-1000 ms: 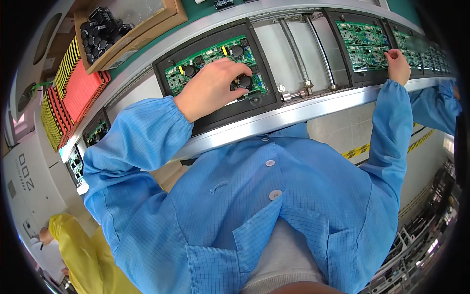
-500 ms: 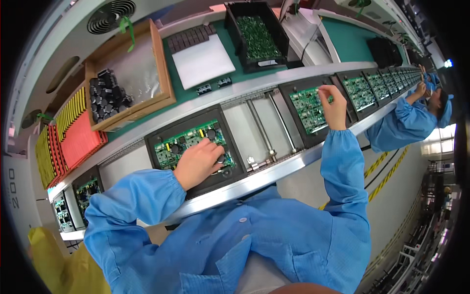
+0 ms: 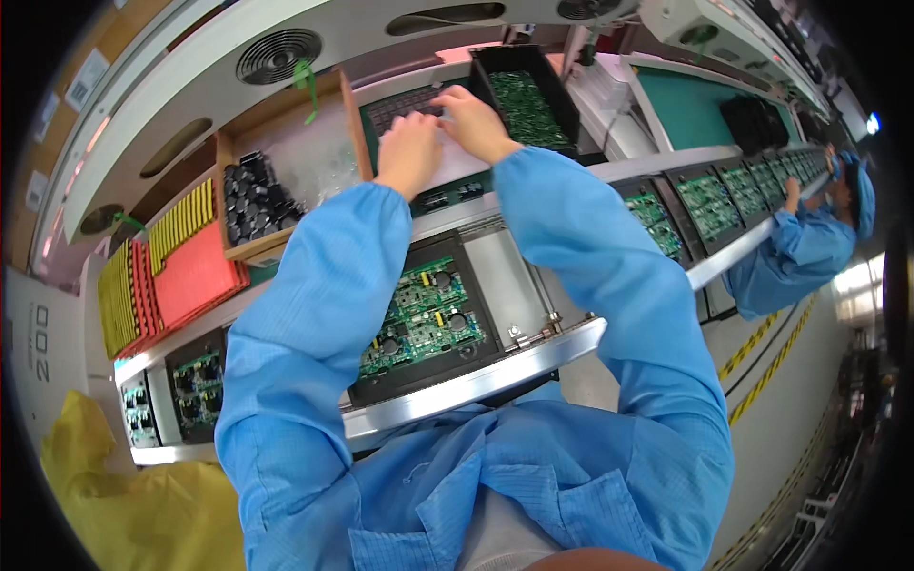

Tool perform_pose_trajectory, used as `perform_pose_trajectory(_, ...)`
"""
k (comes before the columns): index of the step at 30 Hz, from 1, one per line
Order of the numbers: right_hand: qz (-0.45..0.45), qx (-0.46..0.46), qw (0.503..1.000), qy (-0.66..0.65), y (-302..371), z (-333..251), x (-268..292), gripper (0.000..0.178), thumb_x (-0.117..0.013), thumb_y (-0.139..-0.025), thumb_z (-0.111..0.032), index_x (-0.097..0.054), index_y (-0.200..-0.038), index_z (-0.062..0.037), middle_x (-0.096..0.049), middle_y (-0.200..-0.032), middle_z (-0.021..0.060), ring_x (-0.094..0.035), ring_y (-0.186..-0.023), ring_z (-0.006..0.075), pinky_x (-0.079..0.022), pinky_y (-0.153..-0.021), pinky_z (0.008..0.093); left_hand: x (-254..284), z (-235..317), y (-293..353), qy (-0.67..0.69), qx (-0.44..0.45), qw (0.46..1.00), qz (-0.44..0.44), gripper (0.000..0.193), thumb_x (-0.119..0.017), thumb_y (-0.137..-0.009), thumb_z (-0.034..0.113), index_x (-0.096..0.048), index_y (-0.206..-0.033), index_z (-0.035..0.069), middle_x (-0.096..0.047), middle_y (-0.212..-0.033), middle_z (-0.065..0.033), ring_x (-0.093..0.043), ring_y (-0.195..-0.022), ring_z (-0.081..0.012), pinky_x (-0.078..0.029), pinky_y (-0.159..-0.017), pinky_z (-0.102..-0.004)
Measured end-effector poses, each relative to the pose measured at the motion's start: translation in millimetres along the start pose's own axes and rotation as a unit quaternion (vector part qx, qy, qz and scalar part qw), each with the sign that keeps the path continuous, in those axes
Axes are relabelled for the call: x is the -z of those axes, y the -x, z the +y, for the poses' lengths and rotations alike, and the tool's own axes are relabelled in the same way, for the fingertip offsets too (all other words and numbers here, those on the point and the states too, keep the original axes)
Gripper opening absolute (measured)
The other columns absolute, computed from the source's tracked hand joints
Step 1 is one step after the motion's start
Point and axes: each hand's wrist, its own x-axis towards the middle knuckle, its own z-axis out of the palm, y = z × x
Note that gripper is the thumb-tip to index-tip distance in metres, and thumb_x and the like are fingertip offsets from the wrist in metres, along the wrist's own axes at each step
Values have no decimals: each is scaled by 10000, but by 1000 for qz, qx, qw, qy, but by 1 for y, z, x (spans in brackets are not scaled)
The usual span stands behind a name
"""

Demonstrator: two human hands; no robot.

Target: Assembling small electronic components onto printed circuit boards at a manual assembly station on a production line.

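My left hand (image 3: 409,154) and my right hand (image 3: 476,126) meet over a white foam sheet (image 3: 457,167) at the back of the bench. Both have bent fingers drawn together, and whatever they may hold is hidden. Just beyond lie rows of small dark blocks (image 3: 409,103), partly covered by my fingers. Two dark cylindrical parts (image 3: 434,200) rest near the sheet's front edge. Below my arms, a green circuit board (image 3: 428,309) sits in a black carrier (image 3: 481,328) on the line; my left sleeve covers its left side.
A wooden box (image 3: 360,124) holds black cylindrical capacitors (image 3: 252,205). Right of the sheet stands a black bin (image 3: 571,119) of green boards (image 3: 524,107). Red and yellow stacked sheets (image 3: 195,271) lie left. More carriers run right toward a co-worker in blue (image 3: 804,247).
Both hands have left the circuit boards and moved to the back of the bench, coming together over the white sheet. The view has shifted, so the bench appears farther right.
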Motion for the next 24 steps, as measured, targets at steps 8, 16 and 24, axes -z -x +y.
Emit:
perform_pose_trajectory(8, 8, 58, 998, 32, -13, 18, -49, 160, -591, -873, -151, -726, -956, -123, -618, -1010, 115, -637, -1015, 310, -540, -859, 424, -53, -49, -28, -196, -5, 980, 20, 109, -591, -889, 158, -696, -905, 132, -632, -974, -23, -659, -952, -195, -596, -663, -342)
perform_pose_trajectory(16, -22, 72, 994, 81, -18, 32, -33, 136, -607, -852, -103, -714, -935, -93, -617, -1008, 102, -657, -992, 305, -542, -859, 418, -49, -41, -39, -182, -21, 983, 2, 92, -568, -900, 122, -656, -923, 131, -646, -953, -16, -681, -925, -202, -590, -685, -371)
perform_pose_trajectory(24, -2, 153, 988, -20, 28, -1, 62, 272, -736, -818, -116, -672, -1078, -67, -620, -1088, 97, -624, -1034, 321, -534, -874, 389, -51, -66, -26, -92, -1, 996, -8, 148, -635, -903, 164, -666, -1037, 111, -649, -1030, -85, -668, -956, -315, -560, -739, -472)
